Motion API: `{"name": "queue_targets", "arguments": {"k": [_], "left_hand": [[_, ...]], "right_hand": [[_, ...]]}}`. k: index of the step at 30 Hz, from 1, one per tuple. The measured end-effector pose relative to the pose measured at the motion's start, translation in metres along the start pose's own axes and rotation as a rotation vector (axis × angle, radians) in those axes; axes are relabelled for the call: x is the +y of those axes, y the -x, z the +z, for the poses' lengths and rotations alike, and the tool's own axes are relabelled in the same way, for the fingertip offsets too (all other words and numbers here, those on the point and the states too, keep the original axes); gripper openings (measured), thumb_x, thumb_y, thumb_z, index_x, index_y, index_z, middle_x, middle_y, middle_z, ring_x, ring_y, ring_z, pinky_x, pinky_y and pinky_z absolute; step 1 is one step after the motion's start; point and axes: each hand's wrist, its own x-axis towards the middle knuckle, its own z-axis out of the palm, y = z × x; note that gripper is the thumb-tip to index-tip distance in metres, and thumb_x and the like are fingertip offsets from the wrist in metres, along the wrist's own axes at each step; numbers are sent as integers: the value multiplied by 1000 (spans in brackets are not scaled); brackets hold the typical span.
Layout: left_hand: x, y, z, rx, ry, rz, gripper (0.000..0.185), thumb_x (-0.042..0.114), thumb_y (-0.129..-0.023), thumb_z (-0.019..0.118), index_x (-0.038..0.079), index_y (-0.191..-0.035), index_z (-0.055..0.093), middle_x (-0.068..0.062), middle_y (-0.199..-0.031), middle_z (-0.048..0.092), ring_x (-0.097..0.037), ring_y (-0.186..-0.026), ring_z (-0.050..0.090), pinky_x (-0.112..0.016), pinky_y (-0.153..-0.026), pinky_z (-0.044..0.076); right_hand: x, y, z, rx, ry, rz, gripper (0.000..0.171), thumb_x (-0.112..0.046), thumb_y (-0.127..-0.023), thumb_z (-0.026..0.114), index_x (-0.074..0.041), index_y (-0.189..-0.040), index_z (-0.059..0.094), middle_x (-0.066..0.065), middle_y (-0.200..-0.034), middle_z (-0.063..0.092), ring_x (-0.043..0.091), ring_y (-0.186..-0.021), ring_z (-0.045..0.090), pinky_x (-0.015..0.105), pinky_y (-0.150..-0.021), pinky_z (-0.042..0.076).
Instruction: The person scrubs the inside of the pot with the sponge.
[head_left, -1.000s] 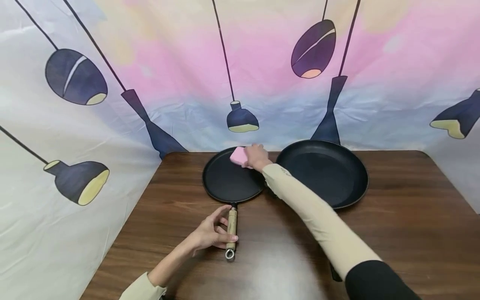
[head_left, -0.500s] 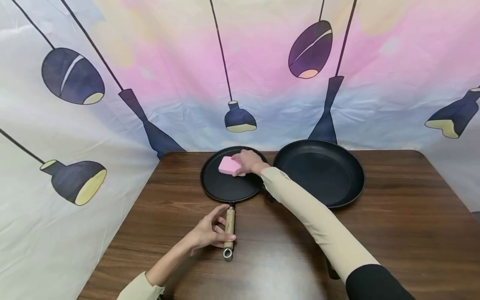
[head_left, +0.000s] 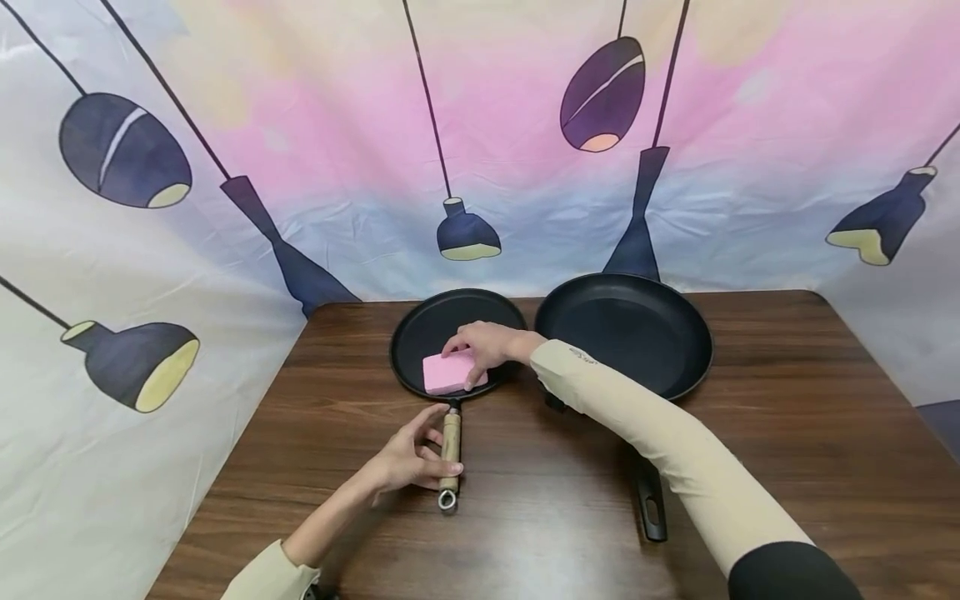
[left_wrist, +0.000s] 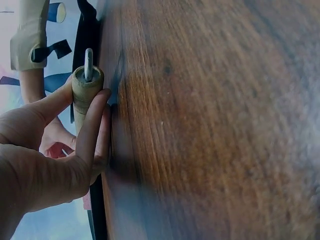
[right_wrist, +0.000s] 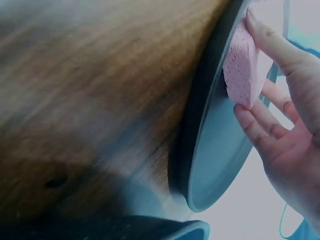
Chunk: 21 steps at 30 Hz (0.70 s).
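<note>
A shallow, flat black pan (head_left: 427,329) lies on the wooden table, its wooden handle (head_left: 451,442) pointing toward the person. My left hand (head_left: 405,454) grips that handle between thumb and fingers; the left wrist view shows the metal ring (left_wrist: 88,65) at the handle's end. On the pan's cooking surface, at the near edge, sits a pink sponge (head_left: 450,371). My right hand (head_left: 487,343) holds the sponge from its right side. In the right wrist view, thumb and fingertips pinch the porous sponge (right_wrist: 242,70) just inside the pan's raised rim (right_wrist: 197,145).
A larger, deeper black frying pan (head_left: 622,329) stands to the right, its black handle (head_left: 651,504) reaching toward the front, partly beneath the right forearm. Behind the table (head_left: 787,400) hangs a cloth backdrop (head_left: 525,100) printed with lamps.
The right hand has drawn the sponge from the pan's far right edge across to its near edge. The left hand keeps its grip on the handle, and the head view has shifted slightly.
</note>
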Motion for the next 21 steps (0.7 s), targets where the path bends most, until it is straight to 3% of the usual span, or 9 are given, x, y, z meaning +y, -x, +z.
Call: {"name": "queue_targets", "arguments": {"k": [7,10,15,18,21], "left_hand": [[0,1,0,9,17,-15,99,8,-80,88,13,-159,27,-13,-120,44,-11,-80,66,-36,-69,65],[-2,4,1,9,16,-10,100,8,-81,87,13,-159,26,-13,-120,44,-10,-81,66,-35,-69,65],[-3,4,3,1,18,-3,99,9,-81,87,14,-159,26,-13,-121,45,-10,-81,66,-36,-71,65],[-2,4,3,8,16,-4,99,9,-81,87,14,-159,27,-13,-121,45,-10,-80,66,-35,-71,65],[0,3,1,15,8,-4,98,9,-82,87,12,-160,26,-14,-121,45,-10,-80,65,-35,-71,65]], "right_hand": [[15,-27,-5,121,-26,120,69,-39,-85,85,-20,-146,58,9,-140,59,25,-128,55,38,-110,48],[18,-39,-5,186,-15,244,68,-40,-88,81,-20,-148,56,9,-148,56,28,-137,50,41,-114,46],[25,-48,1,292,-40,454,63,-42,-93,76,-21,-148,54,9,-150,53,32,-136,48,47,-108,51],[26,-48,4,333,-60,487,60,-43,-95,72,-21,-149,54,13,-148,52,35,-133,48,50,-105,52],[25,-47,4,338,-47,459,61,-44,-97,70,-22,-150,52,14,-149,50,37,-134,47,50,-107,51]]}}
